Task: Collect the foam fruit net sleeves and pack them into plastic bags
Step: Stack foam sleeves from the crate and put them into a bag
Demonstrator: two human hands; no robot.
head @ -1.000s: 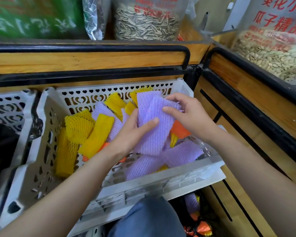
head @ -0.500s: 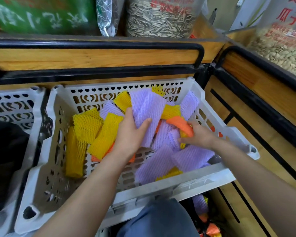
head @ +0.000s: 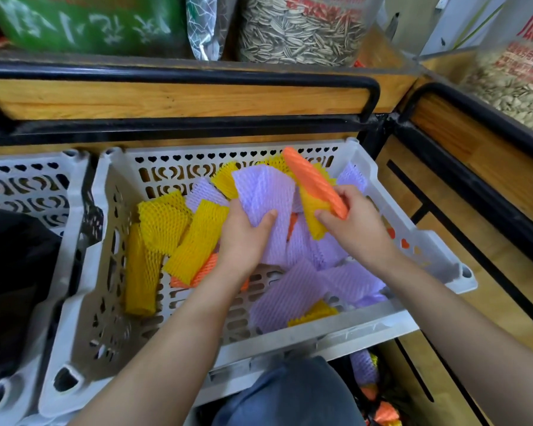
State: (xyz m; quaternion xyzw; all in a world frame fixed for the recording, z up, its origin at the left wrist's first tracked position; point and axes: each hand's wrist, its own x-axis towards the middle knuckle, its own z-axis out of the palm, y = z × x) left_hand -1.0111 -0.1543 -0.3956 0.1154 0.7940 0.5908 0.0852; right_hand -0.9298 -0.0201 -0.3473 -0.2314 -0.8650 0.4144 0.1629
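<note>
A white perforated crate holds several foam net sleeves in yellow, purple and orange. My left hand grips a stack of purple sleeves above the crate's middle. To its right, my right hand holds an orange sleeve together with a yellow sleeve, lifted over the crate. Loose yellow sleeves lie at the left of the crate, and loose purple sleeves lie near its front.
A second white crate with something black inside stands at the left. A wooden shelf with black rails runs behind, bearing bags of seeds. More sleeves lie below the crate at the lower right.
My right hand went down into the crate, took the orange and yellow sleeves and lifted them. My left hand kept its hold on the purple stack.
</note>
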